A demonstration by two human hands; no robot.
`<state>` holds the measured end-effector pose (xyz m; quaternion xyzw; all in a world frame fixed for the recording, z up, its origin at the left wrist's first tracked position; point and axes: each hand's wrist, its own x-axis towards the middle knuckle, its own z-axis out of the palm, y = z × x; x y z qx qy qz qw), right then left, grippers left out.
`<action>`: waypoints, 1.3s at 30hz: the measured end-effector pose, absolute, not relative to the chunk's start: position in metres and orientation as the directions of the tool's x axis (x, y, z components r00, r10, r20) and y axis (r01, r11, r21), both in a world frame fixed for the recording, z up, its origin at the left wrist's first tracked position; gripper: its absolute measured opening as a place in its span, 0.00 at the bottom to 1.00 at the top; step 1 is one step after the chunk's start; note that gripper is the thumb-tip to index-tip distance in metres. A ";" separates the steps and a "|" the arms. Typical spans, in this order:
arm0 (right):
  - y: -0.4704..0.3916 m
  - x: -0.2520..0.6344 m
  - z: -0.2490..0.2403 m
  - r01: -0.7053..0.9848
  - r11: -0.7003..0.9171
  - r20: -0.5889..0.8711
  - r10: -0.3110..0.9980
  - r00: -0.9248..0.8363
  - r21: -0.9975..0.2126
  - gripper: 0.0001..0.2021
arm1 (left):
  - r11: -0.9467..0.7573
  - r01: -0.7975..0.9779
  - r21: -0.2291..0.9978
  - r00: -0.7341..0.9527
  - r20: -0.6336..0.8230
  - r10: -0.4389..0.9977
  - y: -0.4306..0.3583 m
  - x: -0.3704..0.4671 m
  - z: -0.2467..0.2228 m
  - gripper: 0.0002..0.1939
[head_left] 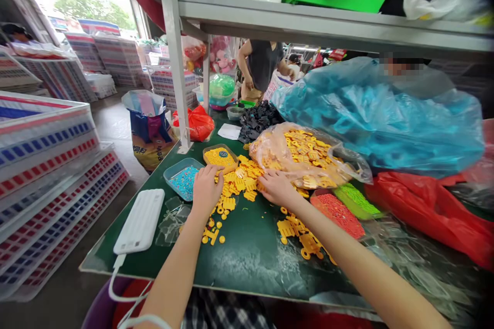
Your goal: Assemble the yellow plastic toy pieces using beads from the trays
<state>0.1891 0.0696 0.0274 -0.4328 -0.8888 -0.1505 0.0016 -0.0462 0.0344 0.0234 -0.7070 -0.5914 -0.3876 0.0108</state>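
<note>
My left hand (208,185) rests between a tray of blue beads (184,182) and a tray of yellow beads (210,157), its fingertips by the yellow tray's near edge. Thumb and fingers are apart, and I see nothing held. My right hand (277,187) reaches left, fingers spread and touching the heap of flat yellow plastic pieces (241,180). Behind it lies a clear bag (270,146) spilling more yellow pieces. Below my right forearm are scattered yellow parts (309,244). Small round yellow parts (212,235) lie nearer my left wrist.
A white power bank (141,221) with a cable lies at left. Right of my hand stand trays of red beads (337,213) and green beads (355,198). Dark pieces (260,121) and a big blue bag (378,113) lie behind. A shelf (328,18) hangs overhead; a person (264,64) stands beyond.
</note>
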 end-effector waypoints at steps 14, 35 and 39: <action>0.052 0.217 0.000 0.771 0.562 0.372 0.676 -0.636 0.298 0.06 | -0.170 0.842 0.513 -0.121 0.485 0.866 0.029 -0.075 0.041 0.12; -0.008 0.207 -0.010 0.576 0.809 0.229 0.586 -0.777 -0.116 0.24 | -0.054 0.790 0.610 0.160 -0.121 0.980 0.014 -0.076 0.053 0.10; -0.002 0.214 0.001 0.593 0.786 0.199 0.619 -0.760 -0.178 0.17 | -0.066 0.831 0.552 0.201 -0.187 0.962 0.014 -0.066 0.049 0.09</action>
